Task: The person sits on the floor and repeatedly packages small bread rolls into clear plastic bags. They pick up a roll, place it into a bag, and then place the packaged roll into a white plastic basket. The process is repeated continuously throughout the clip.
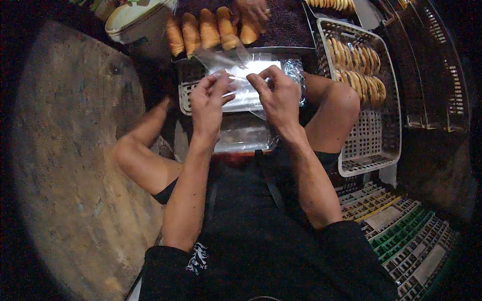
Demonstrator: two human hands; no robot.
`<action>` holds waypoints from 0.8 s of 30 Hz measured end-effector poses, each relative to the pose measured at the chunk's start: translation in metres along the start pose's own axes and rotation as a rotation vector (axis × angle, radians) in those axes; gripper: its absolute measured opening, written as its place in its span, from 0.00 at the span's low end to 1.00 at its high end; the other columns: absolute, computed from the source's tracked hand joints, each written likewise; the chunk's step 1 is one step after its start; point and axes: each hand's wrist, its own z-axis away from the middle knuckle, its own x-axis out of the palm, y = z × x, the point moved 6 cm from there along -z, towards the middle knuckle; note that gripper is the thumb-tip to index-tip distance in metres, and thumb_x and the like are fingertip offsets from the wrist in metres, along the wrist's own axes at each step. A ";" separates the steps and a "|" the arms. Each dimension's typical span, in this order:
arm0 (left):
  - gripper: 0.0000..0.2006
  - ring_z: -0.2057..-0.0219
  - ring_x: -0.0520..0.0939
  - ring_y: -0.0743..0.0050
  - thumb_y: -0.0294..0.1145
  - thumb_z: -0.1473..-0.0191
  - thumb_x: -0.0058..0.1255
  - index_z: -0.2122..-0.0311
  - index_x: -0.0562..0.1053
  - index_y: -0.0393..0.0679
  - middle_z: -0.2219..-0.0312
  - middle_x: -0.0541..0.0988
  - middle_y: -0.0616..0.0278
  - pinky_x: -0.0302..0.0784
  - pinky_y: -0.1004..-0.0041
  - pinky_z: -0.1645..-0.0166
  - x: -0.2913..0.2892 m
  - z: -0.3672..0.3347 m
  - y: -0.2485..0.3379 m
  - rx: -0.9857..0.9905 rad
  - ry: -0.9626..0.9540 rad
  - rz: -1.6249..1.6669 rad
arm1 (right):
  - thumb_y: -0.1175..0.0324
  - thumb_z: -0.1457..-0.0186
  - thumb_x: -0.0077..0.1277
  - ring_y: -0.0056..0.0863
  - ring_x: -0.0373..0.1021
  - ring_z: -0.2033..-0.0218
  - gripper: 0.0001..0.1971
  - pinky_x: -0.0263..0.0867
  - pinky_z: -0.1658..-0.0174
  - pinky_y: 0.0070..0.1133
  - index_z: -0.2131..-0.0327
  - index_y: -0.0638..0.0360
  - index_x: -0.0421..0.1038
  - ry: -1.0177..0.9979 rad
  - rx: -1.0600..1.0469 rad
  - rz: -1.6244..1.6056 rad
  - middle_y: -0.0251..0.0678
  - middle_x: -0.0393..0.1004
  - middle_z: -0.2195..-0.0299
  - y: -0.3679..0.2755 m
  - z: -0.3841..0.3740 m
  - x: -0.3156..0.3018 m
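Observation:
Between my two hands a thin clear plastic bag (217, 60) is stretched, its edge running from one set of fingertips to the other. My right hand (281, 98) pinches it between thumb and forefinger. My left hand (207, 103) holds the other side, its fingers bent and slightly blurred. Just below them a stack of shiny clear bags (292, 67) lies on a pale plastic basket (185, 98). Beyond the hands, golden bread rolls (210, 30) stand in a row on a dark tray (288, 25).
Another person's hand (252, 11) reaches over the rightmost roll. At right stands a white basket (370, 140) with two rows of round flat pastries (354, 56). Stacked crates (401, 231) lie lower right. A pale bucket (134, 19) is at the upper left.

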 end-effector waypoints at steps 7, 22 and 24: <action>0.12 0.66 0.80 0.62 0.40 0.43 0.46 0.62 0.70 0.43 0.67 0.78 0.56 0.77 0.63 0.60 0.035 -0.006 -0.015 -0.156 0.087 0.530 | 0.56 0.41 0.46 0.19 0.63 0.85 0.18 0.59 0.80 0.21 0.76 0.62 0.71 0.291 0.271 -0.432 0.31 0.67 0.85 0.030 0.000 -0.050; 0.11 0.70 0.80 0.70 0.39 0.46 0.52 0.66 0.72 0.42 0.71 0.79 0.60 0.77 0.70 0.67 -0.029 -0.066 -0.007 -0.164 0.146 0.432 | 0.62 0.42 0.48 0.15 0.65 0.86 0.13 0.63 0.80 0.16 0.73 0.62 0.69 0.033 0.475 -0.607 0.30 0.69 0.82 0.009 -0.015 -0.018; 0.14 0.75 0.79 0.71 0.42 0.47 0.55 0.68 0.73 0.40 0.74 0.79 0.59 0.77 0.71 0.69 -0.046 -0.086 -0.001 -0.054 0.284 0.304 | 0.57 0.43 0.49 0.28 0.69 0.82 0.17 0.66 0.77 0.23 0.74 0.64 0.70 -0.019 0.343 -0.357 0.37 0.72 0.79 0.004 -0.040 -0.009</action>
